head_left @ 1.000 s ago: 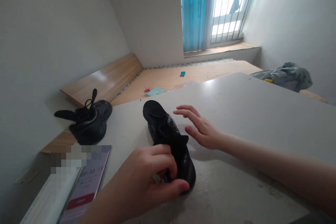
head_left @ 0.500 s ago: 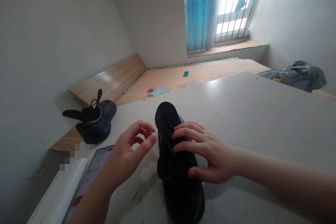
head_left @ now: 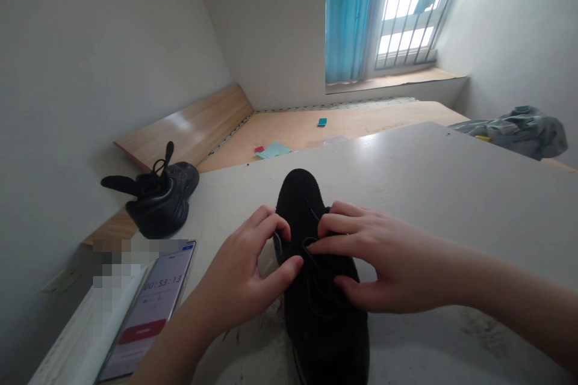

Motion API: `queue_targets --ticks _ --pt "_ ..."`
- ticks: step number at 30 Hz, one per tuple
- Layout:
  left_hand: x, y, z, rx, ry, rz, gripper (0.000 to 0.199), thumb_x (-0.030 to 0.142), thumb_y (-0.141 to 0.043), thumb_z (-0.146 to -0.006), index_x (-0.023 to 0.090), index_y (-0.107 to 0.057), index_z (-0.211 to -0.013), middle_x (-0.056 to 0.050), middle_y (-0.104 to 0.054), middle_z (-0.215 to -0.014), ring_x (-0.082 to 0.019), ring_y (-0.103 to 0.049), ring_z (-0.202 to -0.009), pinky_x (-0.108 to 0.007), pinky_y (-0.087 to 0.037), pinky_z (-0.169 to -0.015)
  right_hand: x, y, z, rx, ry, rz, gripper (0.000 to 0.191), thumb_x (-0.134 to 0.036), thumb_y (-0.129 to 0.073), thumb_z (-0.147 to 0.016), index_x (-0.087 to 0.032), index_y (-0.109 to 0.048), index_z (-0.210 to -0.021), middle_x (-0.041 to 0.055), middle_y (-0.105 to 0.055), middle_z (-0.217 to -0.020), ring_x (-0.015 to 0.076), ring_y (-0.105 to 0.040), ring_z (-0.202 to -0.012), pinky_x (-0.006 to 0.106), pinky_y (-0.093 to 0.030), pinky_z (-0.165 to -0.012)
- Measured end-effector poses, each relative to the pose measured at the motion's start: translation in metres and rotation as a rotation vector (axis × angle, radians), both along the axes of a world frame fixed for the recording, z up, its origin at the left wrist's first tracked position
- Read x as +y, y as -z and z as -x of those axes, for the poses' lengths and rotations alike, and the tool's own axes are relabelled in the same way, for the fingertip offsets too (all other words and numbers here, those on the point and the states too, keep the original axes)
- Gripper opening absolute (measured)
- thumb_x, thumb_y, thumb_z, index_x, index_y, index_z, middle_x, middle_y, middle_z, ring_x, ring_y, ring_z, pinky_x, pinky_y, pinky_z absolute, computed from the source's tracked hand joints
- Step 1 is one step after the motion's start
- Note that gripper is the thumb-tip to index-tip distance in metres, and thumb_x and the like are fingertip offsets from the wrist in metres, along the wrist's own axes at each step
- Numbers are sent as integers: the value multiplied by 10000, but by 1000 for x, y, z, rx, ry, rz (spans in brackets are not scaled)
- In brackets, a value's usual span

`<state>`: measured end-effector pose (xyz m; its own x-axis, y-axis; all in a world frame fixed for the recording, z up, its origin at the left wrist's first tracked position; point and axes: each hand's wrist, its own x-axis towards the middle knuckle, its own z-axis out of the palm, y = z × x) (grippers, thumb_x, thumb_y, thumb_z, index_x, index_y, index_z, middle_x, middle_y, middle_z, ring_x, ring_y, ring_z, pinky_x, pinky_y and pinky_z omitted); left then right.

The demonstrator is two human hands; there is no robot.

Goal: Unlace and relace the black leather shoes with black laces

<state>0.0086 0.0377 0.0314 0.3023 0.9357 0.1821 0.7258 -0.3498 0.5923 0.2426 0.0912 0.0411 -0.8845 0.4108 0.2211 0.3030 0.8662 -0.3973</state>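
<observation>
A black lace-up shoe point(head_left: 332, 340) lies on the white table point(head_left: 415, 174), its toe towards me and its long tongue point(head_left: 298, 198) pointing away. My right hand point(head_left: 361, 252) grips the shoe's right side, with fingertips by the laces point(head_left: 316, 280) and the thumb lower on the upper. My left hand point(head_left: 257, 258) is at the left edge of the tongue. Its index finger and thumb are bent but apart, with the thumb tip over the black upper. Whether it touches a lace is hard to see against the dark shoe.
Another black shoe point(head_left: 162, 210) with a tied lace stands at the table's left edge. A phone point(head_left: 149, 307) showing a timer lies left of my forearm. Beyond the table, a wooden surface point(head_left: 361, 120) holds small papers; grey-green cloth point(head_left: 519, 132) lies at the right.
My left hand has moved right, from beside the shoe onto the tongue's edge. The view has shifted slightly, and my right hand remains on the shoe.
</observation>
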Motion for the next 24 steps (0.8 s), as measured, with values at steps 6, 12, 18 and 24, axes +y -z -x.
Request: queue_targets --ticks 6,12,18,24 --pt "-3 -3 3 74 -40 -15 91 293 -597 -824 218 -550 -846 4 -497 -875 -200 -511 -827 -345 -396 -725 2 9 5 114 -62 23 155 -51 -506 -782 -167 -578 -708 14 -520 -778 153 -462 -795 296 -406 -699" --pt "-2 -3 -1 71 -6 1 128 312 -621 -799 214 -548 -836 -15 -534 -888 -232 -499 -885 -364 -393 -760 13 25 -2 382 -32 -297 170 -120 -399 -880 -184 -460 -735 55 -535 -787 185 -461 -785 354 -403 -720" --pt "-2 -2 -4 88 8 23 171 366 -627 -803 214 -552 -819 -22 -531 -835 -250 -479 -882 -372 -386 -751 25 19 -4 756 247 507 216 -177 -377 -885 -221 -383 -674 27 -575 -716 188 -594 -753 347 -465 -725" --pt "-3 -2 -3 101 0 29 186 392 -622 -810 222 -548 -823 -26 -523 -825 -254 -479 -873 -371 -397 -741 60 4 -25 381 414 698 252 -353 -169 -928 -241 -129 -706 -85 -145 -543 99 -152 -366 306 -424 -514"
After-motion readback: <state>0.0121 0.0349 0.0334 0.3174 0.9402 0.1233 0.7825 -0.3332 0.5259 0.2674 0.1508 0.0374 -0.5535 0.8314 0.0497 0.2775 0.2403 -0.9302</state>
